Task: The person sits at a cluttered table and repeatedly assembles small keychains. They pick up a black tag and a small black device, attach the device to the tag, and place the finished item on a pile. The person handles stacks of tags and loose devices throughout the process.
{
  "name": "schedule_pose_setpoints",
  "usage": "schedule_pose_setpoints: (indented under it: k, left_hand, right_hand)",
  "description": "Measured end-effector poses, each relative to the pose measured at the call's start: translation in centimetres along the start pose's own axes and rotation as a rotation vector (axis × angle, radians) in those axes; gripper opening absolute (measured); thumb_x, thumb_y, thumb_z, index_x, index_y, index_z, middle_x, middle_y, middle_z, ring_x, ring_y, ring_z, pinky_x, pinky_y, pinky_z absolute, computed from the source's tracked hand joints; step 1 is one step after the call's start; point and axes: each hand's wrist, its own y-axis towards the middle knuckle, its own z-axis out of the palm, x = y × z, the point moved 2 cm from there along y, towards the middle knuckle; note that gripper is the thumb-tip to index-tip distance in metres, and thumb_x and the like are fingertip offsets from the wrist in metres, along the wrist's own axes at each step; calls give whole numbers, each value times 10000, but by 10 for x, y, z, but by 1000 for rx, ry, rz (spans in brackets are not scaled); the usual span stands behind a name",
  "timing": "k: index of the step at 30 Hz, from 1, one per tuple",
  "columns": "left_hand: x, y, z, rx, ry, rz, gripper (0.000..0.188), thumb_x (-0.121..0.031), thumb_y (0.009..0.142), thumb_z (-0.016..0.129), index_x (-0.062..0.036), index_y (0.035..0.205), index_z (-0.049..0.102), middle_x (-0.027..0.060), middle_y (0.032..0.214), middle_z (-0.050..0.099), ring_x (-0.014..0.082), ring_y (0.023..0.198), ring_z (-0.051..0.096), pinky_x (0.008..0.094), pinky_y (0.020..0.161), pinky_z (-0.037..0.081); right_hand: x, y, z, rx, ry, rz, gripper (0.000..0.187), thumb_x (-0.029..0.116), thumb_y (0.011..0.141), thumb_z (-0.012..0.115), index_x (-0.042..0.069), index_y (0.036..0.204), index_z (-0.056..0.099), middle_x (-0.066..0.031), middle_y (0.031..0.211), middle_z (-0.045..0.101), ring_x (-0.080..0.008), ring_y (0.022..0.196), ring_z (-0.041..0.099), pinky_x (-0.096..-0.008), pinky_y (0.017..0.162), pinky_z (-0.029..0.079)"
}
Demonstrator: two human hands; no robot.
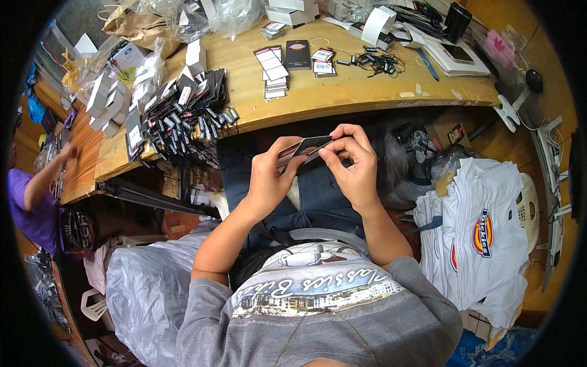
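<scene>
— So, where are the hands right now?

— At the centre of the frame, over the lap. The left hand (268,177) and the right hand (351,160) both pinch a small stack of dark hang tags (307,148), held just below the edge of the desk (342,92). Each grip is closed on the tags, thumb against fingertips.

— How much looks done?

— Judging by what lies about, a good share. A big heap of dark strung tags (180,113) sits at the left of the desk, and short stacks of tags (273,73) lie in the upper middle beside loose fasteners (376,60).

— And what's left?

— Probably plenty: folded white shirts (480,232) are piled at the right, by a white plastic chair (531,211). Another person's arm (43,177) works at the far left.
</scene>
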Motion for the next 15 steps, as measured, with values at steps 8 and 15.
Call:
schedule_pose_setpoints:
  k: [8, 15]
  left_hand:
    - [0, 0, -3, 143, 197, 190, 212, 37, 730, 512, -16, 935, 510, 142, 769, 567, 274, 649, 568, 271, 568, 444]
    - [-2, 6, -7, 95, -71, 29, 215, -40, 822, 398, 0, 999, 513, 80, 807, 469, 163, 748, 487, 235, 725, 384]
  right_hand:
    - [-3, 2, -1, 32, 65, 38, 66, -4, 697, 594, -36, 705, 537, -59, 914, 479, -59, 684, 476, -162, 555, 400]
    - [-3, 3, -1, 25, 7, -64, 73, -5, 685, 600, -29, 699, 532, -66, 885, 502, -78, 651, 487, -174, 560, 398]
